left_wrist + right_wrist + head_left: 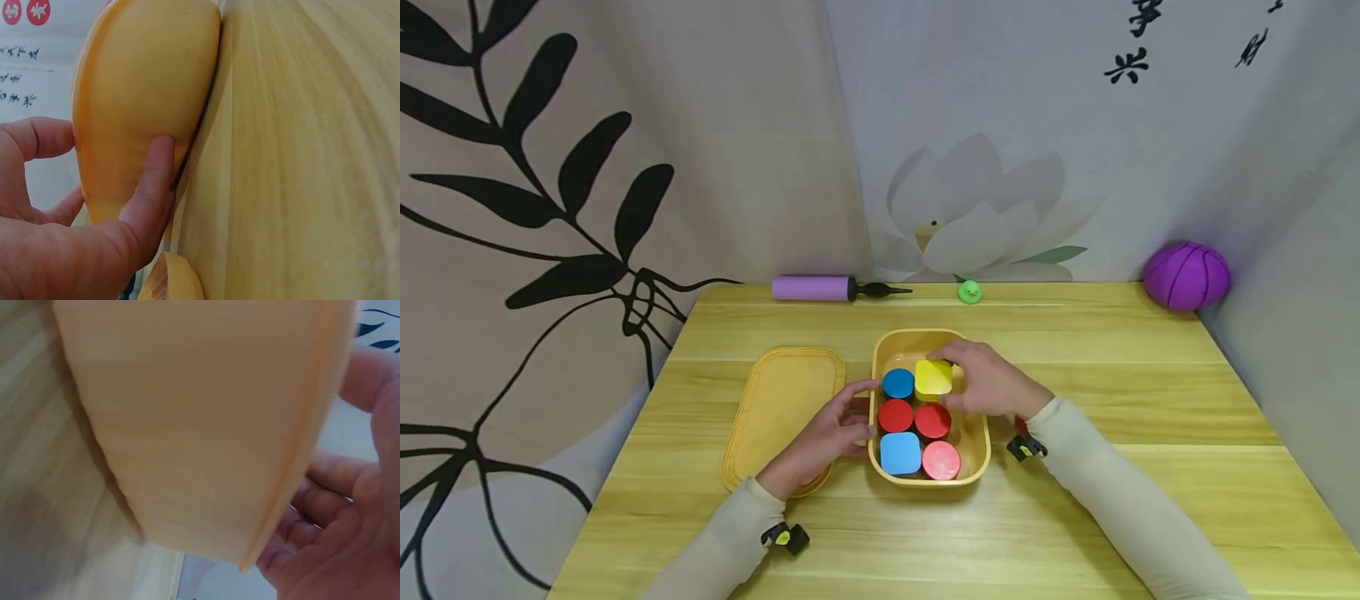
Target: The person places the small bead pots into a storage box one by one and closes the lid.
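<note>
A yellow-orange plastic box (981,450) stands on the table, holding several blocks. My right hand (992,379) reaches over its right rim and pinches a yellow square block (933,377) between thumb and fingers. Inside are a dark blue round block (898,383), red round blocks (896,416), a light blue square block (900,453) and a pink round block (942,460). My left hand (838,425) rests against the box's left side, fingers spread over wall and rim. The left wrist view shows one finger (156,175) pressed on the outer wall. The right wrist view hides the yellow block.
A matching flat lid (782,400) lies left of the box, partly behind my left hand. Along the back edge are a purple hand pump (812,288), a small green duck (970,292) and a purple ball (1187,277). Printed curtains (760,150) hang behind the table.
</note>
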